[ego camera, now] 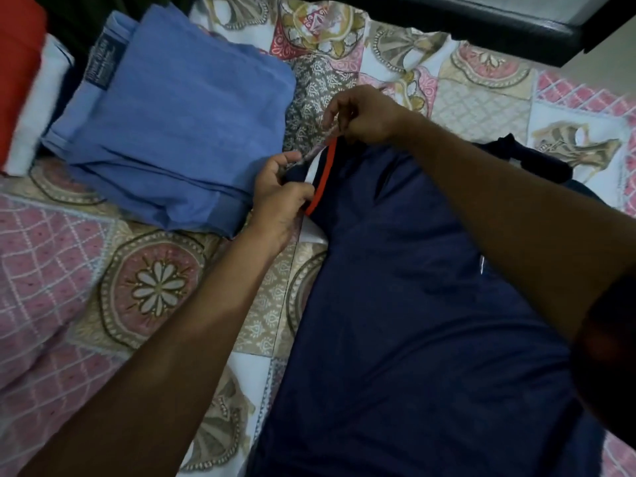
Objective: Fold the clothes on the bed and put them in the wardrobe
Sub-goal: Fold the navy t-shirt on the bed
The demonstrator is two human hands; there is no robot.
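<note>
**Item: navy shirt**, orange and white trim at the collar. It lay flat and unfolded on the bed's patterned sheet, collar away from the person and hem toward them. One dark sleeve was spread out to the right.

**Hands.** The left hand gripped the near end of the collar, its fingers curled round the trim. The right hand pinched the far end, its fingers closed narrowly on the edge. The collar strip was drawn taut between them.

**Adjacent.** A folded blue garment lay just beside the left hand, touching or nearly touching the collar area. A red-and-white item sat at the far left, blurred. No wardrobe was in view.

**Risks, as judged:**
- Uneven pull on the collar could skew the shirt's body, so that later folds ran crooked.
- The slick-looking fabric might slide on the sheet when a side was turned in, which would drag creases into the front.
- The left forearm worked close to the folded blue garment, and a sideways sweep could knock its edges loose.
- The spread sleeve could bunch under the body if it was folded unseen.
- The collar might flip inside out if released early.
</note>
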